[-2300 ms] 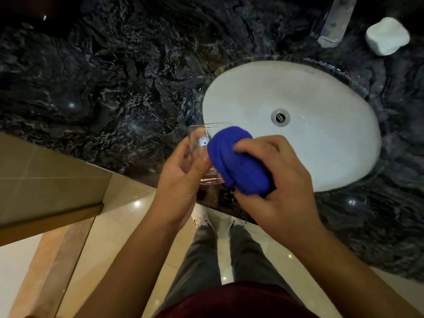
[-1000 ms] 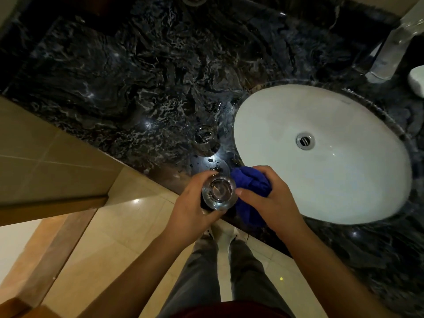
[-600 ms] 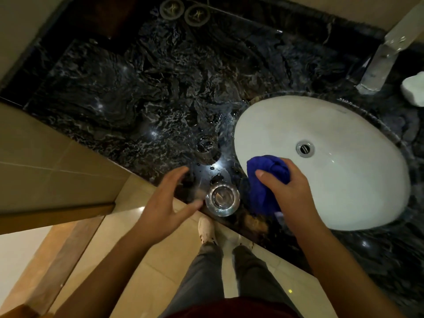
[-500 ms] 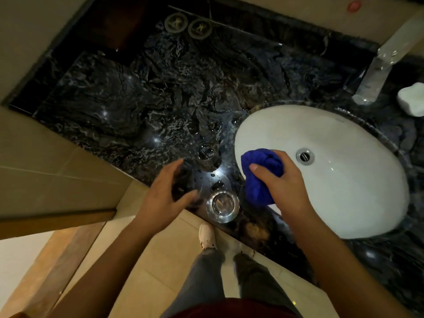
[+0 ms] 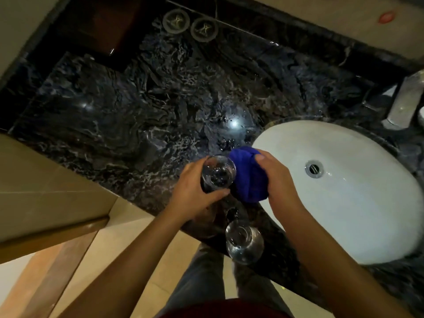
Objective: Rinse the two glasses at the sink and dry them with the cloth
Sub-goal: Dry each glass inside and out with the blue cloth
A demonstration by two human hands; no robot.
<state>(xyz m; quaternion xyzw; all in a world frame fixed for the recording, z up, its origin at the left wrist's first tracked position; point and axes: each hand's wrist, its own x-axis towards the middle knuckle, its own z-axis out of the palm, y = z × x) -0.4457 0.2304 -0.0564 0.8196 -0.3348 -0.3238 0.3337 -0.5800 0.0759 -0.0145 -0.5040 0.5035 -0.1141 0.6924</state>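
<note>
My left hand (image 5: pixel 195 193) grips a clear glass (image 5: pixel 218 174) above the dark marble counter, its mouth facing up toward me. My right hand (image 5: pixel 278 180) holds a bunched blue cloth (image 5: pixel 247 177) that touches the right side of that glass. A second clear glass (image 5: pixel 244 242) stands upright on the counter's front edge, below both hands, with nothing touching it. The white oval sink (image 5: pixel 344 203) lies to the right.
The black marble counter (image 5: pixel 137 115) stretches left and back, wet with droplets near the sink. A metal tap (image 5: pixel 403 102) stands at the far right. Two round coasters (image 5: pixel 190 25) sit at the back. Tiled floor and my legs lie below the counter edge.
My left hand set one glass down at the counter's front edge, reached to the other glass farther back and lifted it. My right hand brought the cloth against it.
</note>
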